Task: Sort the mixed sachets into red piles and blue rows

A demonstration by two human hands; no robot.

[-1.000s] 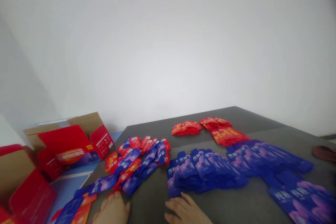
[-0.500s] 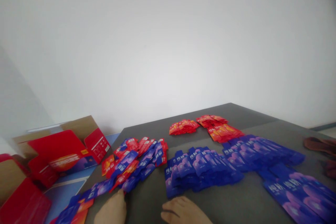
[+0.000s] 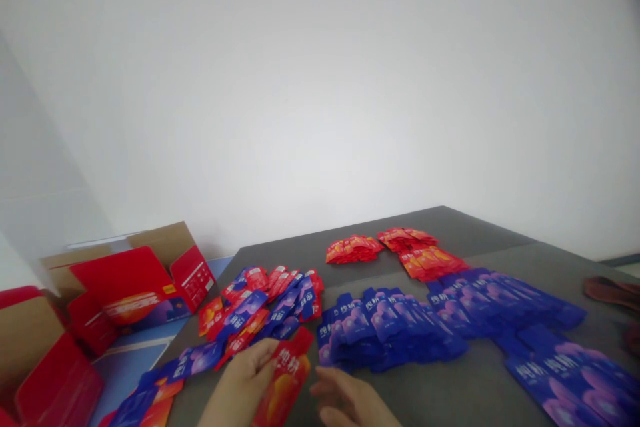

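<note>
Colour sorting looks part done: red pouch (image 3: 287, 383) in hand, mixed heap (image 3: 245, 317) left over

Far left: front carton (image 3: 60, 373) and rear carton (image 3: 133, 273), both red and open, flaps up; can't see what is inside. Next, stray pouches (image 3: 197, 359), blue and orange, overlap along the near left edge of the table (image 3: 450, 400). They join the mixed heap, red and blue jumbled at odd angles. Judging by that jumble, this side is what's left.

Left hand (image 3: 245, 380) pinches the red pouch between thumb and fingers, pouch tilted, just in front of the heap. Right hand (image 3: 353, 400) is just beside it, apart, fingers loosely curled, nothing seen in it.

Beyond the hands, three red stacks (image 3: 353, 249) stand near the table's far end, overlapped neatly, one colour. Look done. Closer in, middle blue row (image 3: 387, 327), fanned, all the same way up; right blue row (image 3: 505, 300) beside it, same. Front blue group (image 3: 575, 380) at lower right, also neat. Judgement: most blue is in order, the red stacks are smaller. No count possible, pouches overlap. Far right: brown item (image 3: 610, 290), can't tell what.
</note>
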